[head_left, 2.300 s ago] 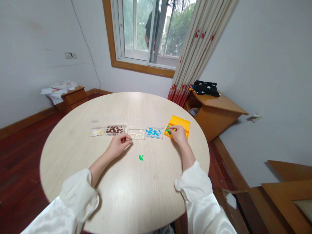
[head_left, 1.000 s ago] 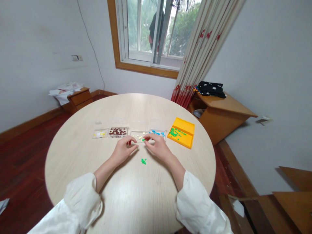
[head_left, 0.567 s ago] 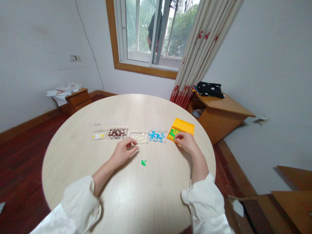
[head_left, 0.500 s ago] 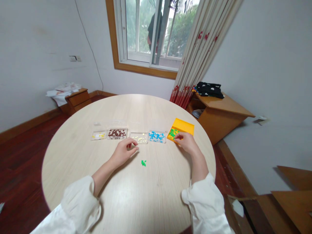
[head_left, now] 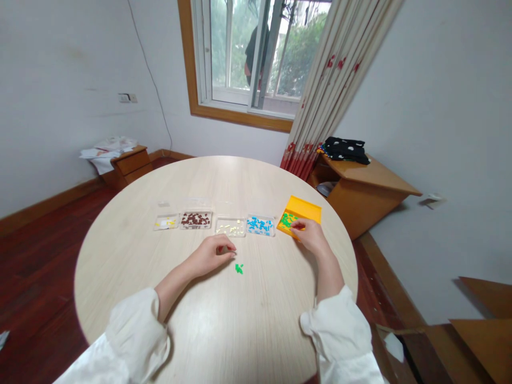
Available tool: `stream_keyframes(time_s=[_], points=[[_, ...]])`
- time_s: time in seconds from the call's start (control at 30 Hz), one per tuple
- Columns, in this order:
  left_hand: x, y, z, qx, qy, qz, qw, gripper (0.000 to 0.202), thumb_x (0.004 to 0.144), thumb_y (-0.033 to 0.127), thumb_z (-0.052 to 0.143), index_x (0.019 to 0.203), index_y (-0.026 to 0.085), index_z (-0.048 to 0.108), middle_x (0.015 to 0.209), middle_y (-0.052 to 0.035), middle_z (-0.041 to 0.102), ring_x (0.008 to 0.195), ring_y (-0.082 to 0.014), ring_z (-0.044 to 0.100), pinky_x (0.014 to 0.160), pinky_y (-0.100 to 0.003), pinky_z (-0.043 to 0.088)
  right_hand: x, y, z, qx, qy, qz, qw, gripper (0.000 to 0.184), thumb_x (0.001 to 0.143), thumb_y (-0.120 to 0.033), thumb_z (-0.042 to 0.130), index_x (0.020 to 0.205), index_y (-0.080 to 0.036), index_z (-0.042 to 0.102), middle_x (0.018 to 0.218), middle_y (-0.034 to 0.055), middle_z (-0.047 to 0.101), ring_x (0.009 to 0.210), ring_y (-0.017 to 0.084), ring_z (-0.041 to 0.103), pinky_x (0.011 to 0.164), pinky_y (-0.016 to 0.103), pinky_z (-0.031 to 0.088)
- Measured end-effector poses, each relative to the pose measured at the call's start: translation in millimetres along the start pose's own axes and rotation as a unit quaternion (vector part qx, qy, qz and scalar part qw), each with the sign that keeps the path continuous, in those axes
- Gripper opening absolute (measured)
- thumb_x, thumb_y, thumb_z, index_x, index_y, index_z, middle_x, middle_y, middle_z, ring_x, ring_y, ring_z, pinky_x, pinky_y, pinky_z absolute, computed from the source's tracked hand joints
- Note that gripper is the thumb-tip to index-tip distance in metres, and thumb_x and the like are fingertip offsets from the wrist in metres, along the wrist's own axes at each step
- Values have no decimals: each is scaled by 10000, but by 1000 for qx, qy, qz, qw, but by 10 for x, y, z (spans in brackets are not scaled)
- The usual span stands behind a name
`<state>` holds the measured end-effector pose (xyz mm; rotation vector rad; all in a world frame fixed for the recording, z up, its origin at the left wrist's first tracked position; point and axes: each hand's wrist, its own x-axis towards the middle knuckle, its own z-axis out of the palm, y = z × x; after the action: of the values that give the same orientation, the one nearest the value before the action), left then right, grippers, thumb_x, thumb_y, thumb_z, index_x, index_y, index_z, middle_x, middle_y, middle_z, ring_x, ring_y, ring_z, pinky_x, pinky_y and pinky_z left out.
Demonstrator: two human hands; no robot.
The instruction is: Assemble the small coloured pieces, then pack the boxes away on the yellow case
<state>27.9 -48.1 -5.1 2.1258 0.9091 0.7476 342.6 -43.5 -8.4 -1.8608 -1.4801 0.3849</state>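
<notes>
My left hand (head_left: 214, 255) rests on the round table (head_left: 224, 330) with its fingers curled and the tips pinched together. It lies just left of a small cluster of green pieces (head_left: 239, 268). What it pinches is too small to see. My right hand (head_left: 311, 237) lies at the near edge of the orange tray (head_left: 306, 207). Its fingertips are pinched beside the green pieces in the tray (head_left: 286, 219).
A row of clear boxes sits beyond my hands: yellow pieces (head_left: 166, 222), brown pieces (head_left: 196, 219), cream pieces (head_left: 230, 228), blue pieces (head_left: 260, 225). A wooden cabinet (head_left: 362, 184) with dark cloth stands right of the table. A person stands outside the window (head_left: 258, 50).
My right hand left the middle of the table, where it met the left hand, and returned to the orange tray. My left hand slid nearer the loose green pieces.
</notes>
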Motion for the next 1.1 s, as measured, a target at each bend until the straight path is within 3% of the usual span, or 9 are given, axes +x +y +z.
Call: stream_keyframes(time_s=[0.17, 0.27, 0.4, 0.5, 0.67, 0.9, 1.1], points=[[-21, 28, -27, 2, -70, 4, 998, 133, 725, 208, 604, 821, 169, 688, 792, -42, 619, 696, -127, 524, 660, -264, 424, -63, -234, -20, 50, 26, -66, 996, 154, 665, -246, 553, 698, -152, 671, 749, 65, 686, 734, 193, 616, 726, 323, 462], [-31, 58, -33, -2, -112, 1, 994, 193, 713, 268, 658, 877, 173, 692, 846, -52, 623, 736, -139, 543, 682, -266, 432, -215, -504, 35, 86, -99, -117, 984, 143, 693, -241, 568, 714, -153, 679, 750, 55, 686, 722, 169, 604, 701, 298, 454], [-32, 91, -1, 10, -133, 7, 991, 251, 668, 305, 721, 879, 173, 694, 864, -54, 626, 799, -163, 557, 743, -283, 429, -469, -835, 196, 91, -290, -147, 941, 91, 693, -186, 606, 719, -149, 685, 691, 23, 658, 669, 126, 559, 651, 250, 432], [-30, 94, 32, 30, -129, 11, 991, 181, 679, 243, 701, 846, 174, 691, 840, -44, 623, 799, -163, 557, 749, -280, 420, -574, -952, 300, 94, -362, -145, 916, 126, 653, -113, 639, 767, -142, 684, 661, -3, 619, 643, 106, 537, 609, 217, 420], [-33, 82, 52, 41, -116, 15, 992, 131, 704, 130, 606, 806, 168, 679, 784, -25, 614, 726, -134, 540, 700, -251, 408, -598, -956, 377, 72, -378, -163, 908, 179, 650, -86, 663, 819, -135, 691, 683, -5, 610, 649, 98, 535, 609, 204, 416], [-28, 68, 36, 39, -107, 21, 993, 112, 747, 187, 579, 792, 170, 680, 745, -22, 609, 699, -128, 522, 677, -242, 399, -626, -956, 453, 61, -375, -210, 901, 179, 679, -43, 601, 768, -158, 706, 668, -6, 622, 623, 91, 536, 585, 188, 404], [-27, 66, 43, 42, -88, 6, 995, 135, 712, 130, 555, 773, 167, 670, 709, -11, 612, 664, -123, 508, 649, -239, 392, -635, -961, 461, 40, -358, -223, 906, 189, 692, -32, 553, 721, -154, 694, 644, -6, 613, 603, 91, 525, 572, 188, 393]])
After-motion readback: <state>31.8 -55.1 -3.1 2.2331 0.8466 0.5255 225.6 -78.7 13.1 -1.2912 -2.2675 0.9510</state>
